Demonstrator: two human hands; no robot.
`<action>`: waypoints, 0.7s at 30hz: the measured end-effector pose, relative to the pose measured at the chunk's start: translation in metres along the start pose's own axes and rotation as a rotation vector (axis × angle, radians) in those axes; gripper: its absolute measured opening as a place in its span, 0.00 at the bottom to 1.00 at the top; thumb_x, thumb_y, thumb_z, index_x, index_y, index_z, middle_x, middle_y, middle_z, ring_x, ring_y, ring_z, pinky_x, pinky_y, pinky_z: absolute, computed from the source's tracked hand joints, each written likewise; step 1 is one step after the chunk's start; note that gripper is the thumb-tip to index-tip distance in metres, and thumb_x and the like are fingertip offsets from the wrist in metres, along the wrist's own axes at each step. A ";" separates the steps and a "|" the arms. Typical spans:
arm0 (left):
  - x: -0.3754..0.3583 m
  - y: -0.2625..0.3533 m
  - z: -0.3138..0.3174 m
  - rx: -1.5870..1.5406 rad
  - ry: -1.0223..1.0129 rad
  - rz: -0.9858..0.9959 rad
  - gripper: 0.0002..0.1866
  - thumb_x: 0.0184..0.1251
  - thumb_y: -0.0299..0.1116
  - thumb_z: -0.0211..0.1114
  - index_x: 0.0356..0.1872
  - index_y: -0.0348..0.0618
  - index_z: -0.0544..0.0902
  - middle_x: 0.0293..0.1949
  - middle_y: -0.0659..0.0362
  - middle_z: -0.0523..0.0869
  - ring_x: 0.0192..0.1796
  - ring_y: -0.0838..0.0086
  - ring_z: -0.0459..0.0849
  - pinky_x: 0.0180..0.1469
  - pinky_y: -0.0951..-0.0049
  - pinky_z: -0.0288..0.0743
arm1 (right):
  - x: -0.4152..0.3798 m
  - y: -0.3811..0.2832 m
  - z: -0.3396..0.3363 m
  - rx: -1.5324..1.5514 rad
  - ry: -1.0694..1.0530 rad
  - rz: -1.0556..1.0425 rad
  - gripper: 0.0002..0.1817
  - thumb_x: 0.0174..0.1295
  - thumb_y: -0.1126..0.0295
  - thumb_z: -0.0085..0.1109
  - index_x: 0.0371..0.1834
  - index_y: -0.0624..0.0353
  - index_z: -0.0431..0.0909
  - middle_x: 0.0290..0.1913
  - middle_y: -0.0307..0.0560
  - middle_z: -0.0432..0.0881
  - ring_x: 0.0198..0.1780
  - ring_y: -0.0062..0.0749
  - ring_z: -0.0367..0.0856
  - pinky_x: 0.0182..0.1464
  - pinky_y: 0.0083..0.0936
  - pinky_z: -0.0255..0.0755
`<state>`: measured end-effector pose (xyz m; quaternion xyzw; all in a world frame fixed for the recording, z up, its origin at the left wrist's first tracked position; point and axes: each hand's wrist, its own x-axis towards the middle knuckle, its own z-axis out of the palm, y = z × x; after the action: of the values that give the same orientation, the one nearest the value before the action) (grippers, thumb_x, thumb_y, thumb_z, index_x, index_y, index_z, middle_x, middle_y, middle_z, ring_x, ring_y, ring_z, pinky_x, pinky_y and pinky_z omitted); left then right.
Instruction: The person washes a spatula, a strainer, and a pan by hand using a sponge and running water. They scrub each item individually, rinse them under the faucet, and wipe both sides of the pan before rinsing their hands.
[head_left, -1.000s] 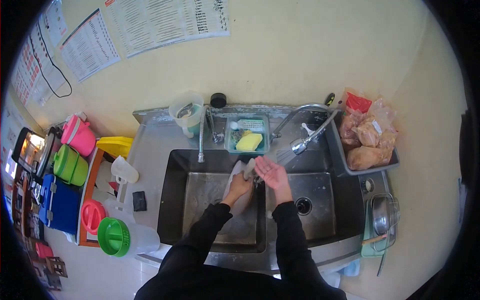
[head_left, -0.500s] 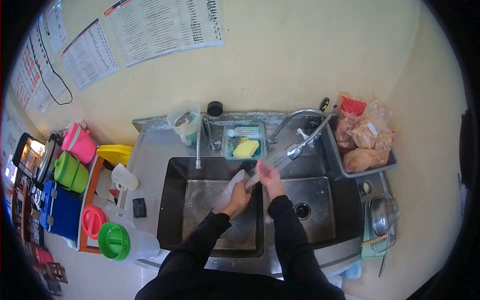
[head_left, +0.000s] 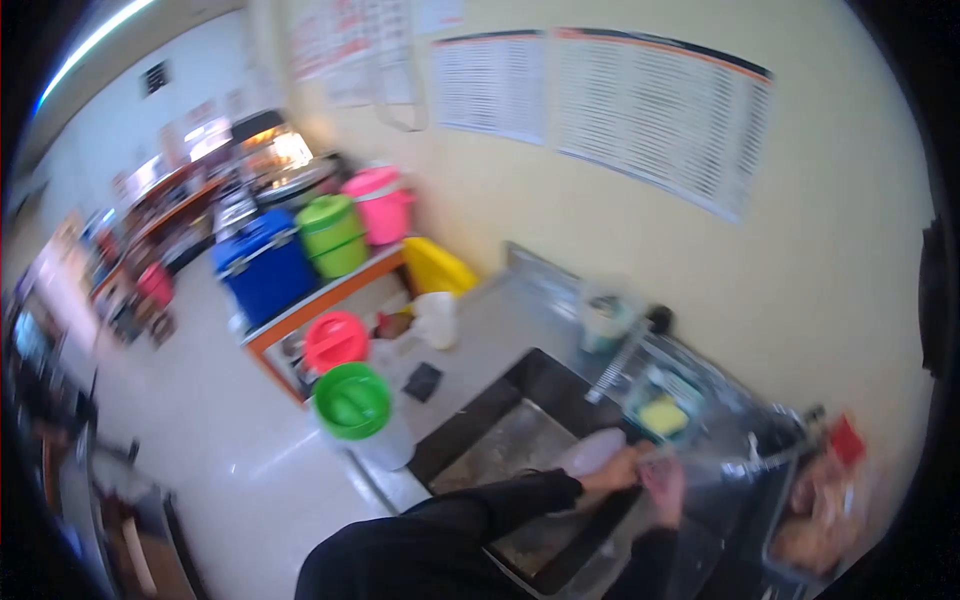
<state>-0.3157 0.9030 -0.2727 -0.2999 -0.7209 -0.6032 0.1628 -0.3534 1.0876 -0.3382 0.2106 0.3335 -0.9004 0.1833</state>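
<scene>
Over the double sink [head_left: 520, 480] my left hand [head_left: 612, 470] is closed around a pale, rounded, flat-looking utensil [head_left: 594, 452]; its exact kind is too blurred to name. The broad pale end sticks out to the left of my fist, above the left basin. Close against its other end is my right hand [head_left: 662, 484], raised over the divider, with its fingers smeared by motion. Just behind the hands, a small tray [head_left: 640, 400] on the sink ledge holds a yellow sponge [head_left: 663, 416].
A jug [head_left: 606, 320] stands behind the sink. Left of it are a container with a green lid [head_left: 352, 400], a white pitcher [head_left: 435, 320] and a black item [head_left: 423, 381]. A grey bin with bagged food [head_left: 820, 520] sits at right. Coolers [head_left: 265, 268] line the left shelf.
My view has swung left and tilted, bringing the room and floor into sight. My hands stay close together over the sink, with the pale utensil still in my left hand.
</scene>
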 end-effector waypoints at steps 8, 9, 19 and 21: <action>-0.004 -0.001 0.009 0.109 -0.138 -0.498 0.29 0.41 0.15 0.51 0.52 0.42 0.73 0.40 0.41 0.79 0.47 0.45 0.76 0.46 0.56 0.69 | -0.099 -0.080 0.019 -0.076 0.259 -0.824 0.29 0.67 0.50 0.43 0.67 0.54 0.61 0.65 0.45 0.65 0.66 0.36 0.60 0.63 0.36 0.57; -0.007 0.000 0.011 0.106 -0.092 -0.465 0.27 0.42 0.15 0.50 0.50 0.40 0.74 0.40 0.41 0.80 0.47 0.45 0.77 0.46 0.55 0.69 | -0.109 -0.092 0.030 -0.229 0.202 -0.872 0.28 0.67 0.51 0.44 0.66 0.54 0.62 0.64 0.43 0.65 0.64 0.34 0.62 0.61 0.34 0.59; -0.012 0.010 -0.002 0.110 -0.073 -0.457 0.21 0.43 0.16 0.53 0.44 0.37 0.76 0.37 0.42 0.80 0.46 0.46 0.76 0.46 0.55 0.68 | -0.151 -0.112 0.055 -0.595 0.259 -0.866 0.24 0.66 0.61 0.52 0.63 0.57 0.67 0.59 0.39 0.72 0.59 0.26 0.67 0.57 0.25 0.61; -0.010 0.013 -0.004 0.121 -0.060 -0.433 0.19 0.45 0.18 0.54 0.43 0.38 0.77 0.37 0.43 0.80 0.45 0.46 0.76 0.46 0.55 0.68 | -0.160 -0.118 0.056 -0.595 0.201 -0.891 0.24 0.67 0.60 0.50 0.63 0.58 0.67 0.60 0.40 0.71 0.60 0.27 0.66 0.59 0.27 0.60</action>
<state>-0.3002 0.8975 -0.2673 -0.1457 -0.8079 -0.5705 0.0261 -0.2888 1.1638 -0.1574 0.0729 0.6467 -0.7332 -0.1972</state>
